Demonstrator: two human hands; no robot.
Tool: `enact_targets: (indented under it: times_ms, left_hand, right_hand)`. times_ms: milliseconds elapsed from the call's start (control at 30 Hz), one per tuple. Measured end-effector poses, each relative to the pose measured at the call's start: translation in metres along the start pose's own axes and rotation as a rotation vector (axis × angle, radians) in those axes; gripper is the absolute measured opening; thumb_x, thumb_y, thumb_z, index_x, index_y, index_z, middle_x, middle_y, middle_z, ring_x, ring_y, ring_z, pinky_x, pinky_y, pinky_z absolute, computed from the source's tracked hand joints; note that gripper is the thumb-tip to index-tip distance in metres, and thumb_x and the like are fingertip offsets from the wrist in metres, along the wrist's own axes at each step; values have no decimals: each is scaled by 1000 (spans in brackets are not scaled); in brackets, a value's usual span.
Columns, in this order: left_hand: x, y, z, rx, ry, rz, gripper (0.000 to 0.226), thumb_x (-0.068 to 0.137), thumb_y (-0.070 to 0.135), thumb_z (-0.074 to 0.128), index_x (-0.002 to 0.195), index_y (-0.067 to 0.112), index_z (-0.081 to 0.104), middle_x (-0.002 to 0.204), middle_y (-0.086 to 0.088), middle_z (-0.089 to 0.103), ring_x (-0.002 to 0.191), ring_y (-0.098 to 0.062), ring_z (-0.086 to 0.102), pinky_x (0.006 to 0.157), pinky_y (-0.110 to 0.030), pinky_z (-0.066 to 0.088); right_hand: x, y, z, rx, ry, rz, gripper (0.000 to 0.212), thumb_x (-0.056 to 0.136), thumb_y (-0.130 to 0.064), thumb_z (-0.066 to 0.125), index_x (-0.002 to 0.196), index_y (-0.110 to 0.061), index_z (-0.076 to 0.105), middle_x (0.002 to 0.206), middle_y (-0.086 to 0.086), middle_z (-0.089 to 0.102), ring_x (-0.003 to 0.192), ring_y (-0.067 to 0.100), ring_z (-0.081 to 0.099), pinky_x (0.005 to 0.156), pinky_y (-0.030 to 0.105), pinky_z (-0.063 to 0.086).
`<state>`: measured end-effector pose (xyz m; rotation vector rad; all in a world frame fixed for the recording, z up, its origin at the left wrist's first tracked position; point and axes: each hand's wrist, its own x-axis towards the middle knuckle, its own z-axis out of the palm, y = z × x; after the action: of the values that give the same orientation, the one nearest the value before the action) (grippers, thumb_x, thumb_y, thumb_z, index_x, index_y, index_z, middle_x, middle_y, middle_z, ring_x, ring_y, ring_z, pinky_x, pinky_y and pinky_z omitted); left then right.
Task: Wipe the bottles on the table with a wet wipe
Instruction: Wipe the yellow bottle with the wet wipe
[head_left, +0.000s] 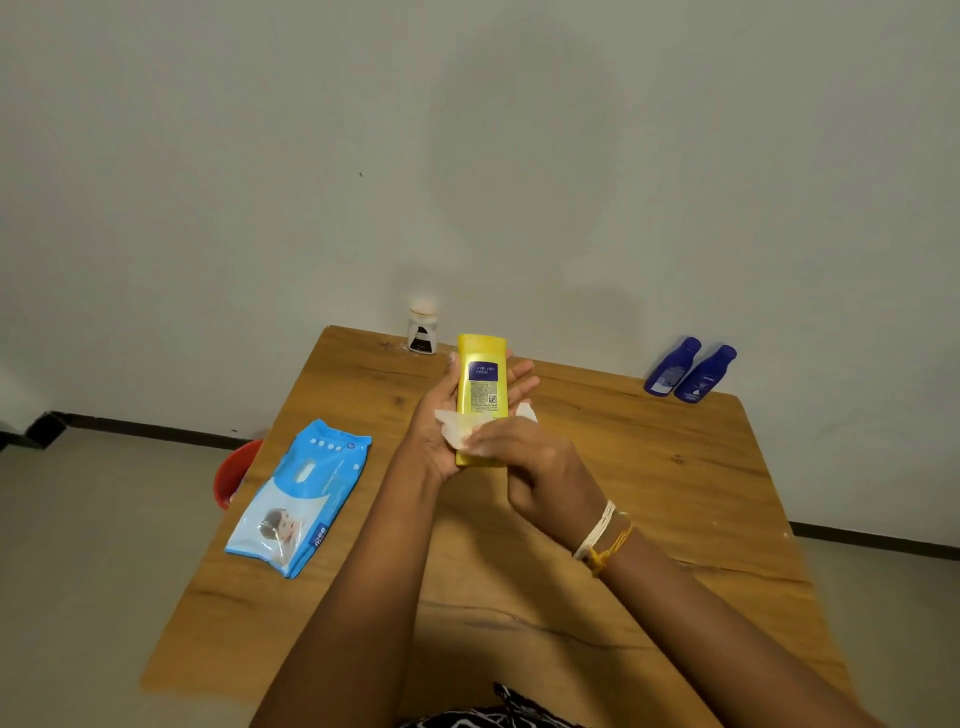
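A yellow bottle (482, 387) with a dark blue label is held above the wooden table (649, 467), its back label facing me. My left hand (439, 415) cradles it from behind and below, fingers showing on both sides. My right hand (535, 462) presses a white wet wipe (460, 428) against the bottle's lower part. Two dark blue bottles (691, 371) lean side by side at the far right edge. A small white bottle (423, 327) with a dark label stands at the far edge by the wall.
A blue pack of wet wipes (301, 496) lies flat on the table's left side. A red bucket (234, 475) sits on the floor just past the left edge. The wall runs close behind the table.
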<state>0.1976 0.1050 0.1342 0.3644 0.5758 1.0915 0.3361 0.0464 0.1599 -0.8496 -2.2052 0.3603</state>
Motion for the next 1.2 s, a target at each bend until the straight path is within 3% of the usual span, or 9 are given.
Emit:
enact_targets:
  times_ms: [167, 233, 333, 433, 600, 767, 933, 1033, 1200]
  left_hand:
    - [-4, 3, 6, 13, -16, 10, 51, 99, 46, 32, 111, 11, 68, 102, -9, 71, 92, -21, 68, 83, -36, 55]
    - [-4, 4, 5, -2, -30, 18, 49, 100, 43, 33, 106, 12, 71, 99, -7, 71, 91, -20, 68, 86, -35, 53]
    - [-4, 5, 4, -50, -59, 26, 54, 101, 43, 28, 134, 6, 50, 132, -11, 56, 120, -23, 55, 105, -37, 42]
    - [-3, 9, 2, -66, -74, 94, 58, 101, 45, 22, 136, 4, 44, 146, -12, 43, 134, -22, 42, 111, -36, 35]
    - [-1, 14, -6, -29, -3, 160, 55, 99, 45, 25, 124, 6, 54, 120, -10, 66, 113, -22, 63, 103, -34, 42]
    - [-4, 13, 5, -68, -44, 125, 67, 98, 50, 20, 105, 8, 72, 105, -9, 72, 96, -21, 69, 87, -34, 53]
    - [3, 17, 3, -71, -38, 131, 63, 98, 52, 20, 113, 5, 59, 104, -7, 72, 97, -17, 68, 87, -30, 52]
    - [5, 19, -4, -66, 34, 173, 60, 99, 51, 21, 111, 5, 58, 101, -4, 73, 96, -18, 69, 90, -31, 51]
    - [8, 9, -14, 55, 180, 140, 60, 99, 52, 23, 100, 7, 62, 88, -7, 74, 77, -20, 72, 75, -34, 56]
  right_hand:
    - [48, 16, -21, -146, 366, 174, 47, 72, 12, 46, 111, -5, 68, 104, 12, 66, 97, 23, 62, 82, 30, 53]
    - [60, 19, -14, -185, 277, 197, 49, 74, 15, 53, 116, -6, 66, 116, 12, 64, 109, 23, 60, 92, 32, 51]
    - [50, 18, 7, -217, 133, 198, 53, 76, 14, 58, 124, -8, 61, 134, 8, 56, 127, 19, 50, 105, 36, 43]
    - [20, 10, 21, -207, 132, 168, 44, 82, 7, 49, 121, -8, 64, 134, 7, 57, 128, 17, 50, 105, 37, 44]
    - [-21, 1, 22, -118, 81, 19, 40, 82, 4, 41, 109, -3, 70, 122, 10, 64, 121, 18, 57, 98, 38, 50]
    - [13, 9, 8, -82, 350, 170, 46, 71, 16, 44, 102, -3, 71, 108, 11, 69, 107, 21, 63, 94, 35, 51]
    - [22, 4, 28, -166, 107, 109, 50, 75, 4, 35, 113, -3, 67, 125, 11, 62, 126, 22, 51, 110, 26, 35]
    - [-7, 5, 32, -156, 62, 1, 45, 77, 12, 40, 110, 0, 68, 123, 11, 63, 125, 23, 52, 108, 32, 40]
    - [-7, 1, 18, -19, 295, 82, 33, 80, 2, 41, 91, 2, 73, 101, 12, 70, 102, 23, 63, 88, 39, 52]
